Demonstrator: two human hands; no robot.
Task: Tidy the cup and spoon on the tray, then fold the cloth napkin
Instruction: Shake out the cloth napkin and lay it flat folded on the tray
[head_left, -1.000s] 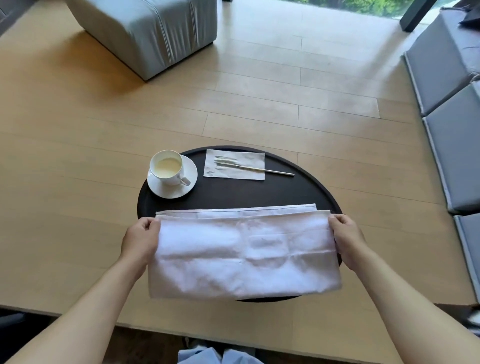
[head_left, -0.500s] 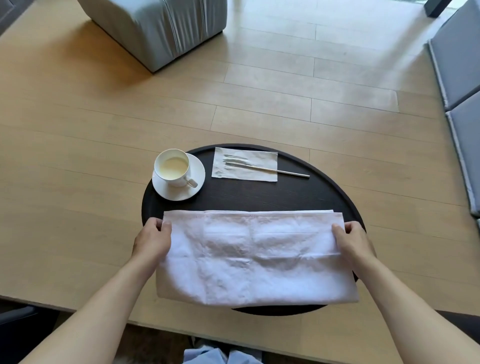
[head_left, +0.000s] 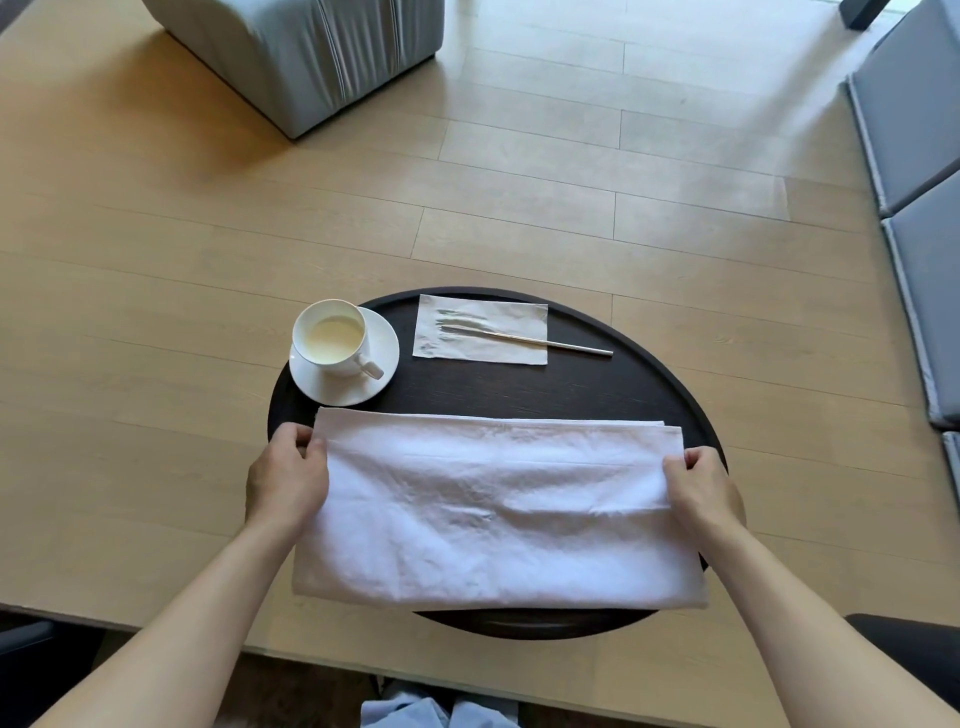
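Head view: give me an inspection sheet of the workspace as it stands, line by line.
Surface: round dark wooden tray on a light wooden table.
Job's things: white ceramic cup of pale liquid upright on a white saucer, tray's far left; thin metal utensil lying on a small paper napkin, its handle overhanging to the right; white cloth napkin folded to a long band across the tray's near half.
Clutter: nothing seen.
Hands: left hand and right hand each pinch one short end of the cloth.
Cables: nothing seen.
Surroundings: grey upholstered block far left, grey cushions at right.
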